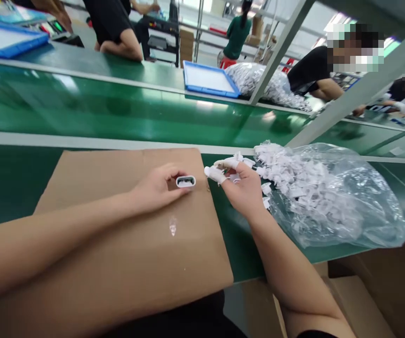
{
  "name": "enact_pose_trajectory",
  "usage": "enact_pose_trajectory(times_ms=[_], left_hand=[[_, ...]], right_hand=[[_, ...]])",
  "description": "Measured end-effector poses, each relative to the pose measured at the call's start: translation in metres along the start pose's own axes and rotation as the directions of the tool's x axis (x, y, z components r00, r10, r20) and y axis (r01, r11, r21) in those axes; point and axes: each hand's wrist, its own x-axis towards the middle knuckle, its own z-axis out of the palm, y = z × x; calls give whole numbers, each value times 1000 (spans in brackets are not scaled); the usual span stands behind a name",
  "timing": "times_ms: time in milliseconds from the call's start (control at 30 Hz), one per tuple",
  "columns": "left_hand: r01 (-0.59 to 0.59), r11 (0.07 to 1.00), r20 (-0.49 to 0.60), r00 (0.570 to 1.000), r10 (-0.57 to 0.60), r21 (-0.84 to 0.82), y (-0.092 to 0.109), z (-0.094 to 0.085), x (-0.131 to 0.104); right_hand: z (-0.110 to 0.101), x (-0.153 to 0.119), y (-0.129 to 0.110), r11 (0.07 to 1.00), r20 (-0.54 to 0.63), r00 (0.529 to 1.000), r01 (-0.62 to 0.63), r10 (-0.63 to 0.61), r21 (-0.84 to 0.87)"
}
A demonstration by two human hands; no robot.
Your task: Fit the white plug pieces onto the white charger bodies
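Observation:
My left hand [156, 185] is closed around a white oval housing [186, 181] above the cardboard. The housing's open end faces me, with a dark cavity and pale parts inside. Close to its right, my right hand [242, 185] wears white finger cots on thumb and forefinger. The fingers are pinched together at a small white plastic part [207, 171], whose shape is mostly hidden by the cots. Behind and right of this hand, loose white plastic parts [266, 188] lie by the mouth of a clear plastic bag [381, 211] filled with many more.
A flat cardboard sheet [135, 253] covers the green bench under my left arm. Beyond a pale rail runs a green conveyor belt [125, 110]. Blue-rimmed trays [211, 80] and another bag of parts [258, 77] stand across it. A slanted metal post [350, 89] rises at right. Several people work beyond.

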Motion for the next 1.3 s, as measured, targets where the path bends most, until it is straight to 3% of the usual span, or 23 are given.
enact_pose_trajectory(times_ms=[67,167,367,667,867,1000,1133,1233,1300], left_hand=[[-18,999,10,1000,19,-40,2,7,-24],[-23,997,-63,998,19,-72,-4,15,-37],[-23,986,-57,998,14,-166,-10,17,-33],[-48,986,-61,997,39,-161,-11,15,-32],[-126,990,-94,988,119,-68,-14,21,-36],[-178,961,-53,980,194,213,-12,23,-38],[-159,862,-16,982,189,481,-10,22,-38],[-169,847,-10,979,201,505,-8,21,-39],[-174,891,-1,981,192,420,-8,18,-37]], right_hand=[[3,-4,-6,1000,80,997,15,-16,5],[12,-15,-13,992,212,972,112,-97,-61],[25,-28,-17,905,297,912,356,-281,-235],[34,-27,-13,873,361,881,410,-305,-262],[35,-26,-15,791,403,843,501,-355,-352],[37,-28,-17,775,443,848,480,-290,-411],[39,-28,-16,846,433,866,414,-251,-336],[40,-29,-16,918,406,892,314,-198,-243],[41,-30,-16,953,370,916,238,-156,-188]])
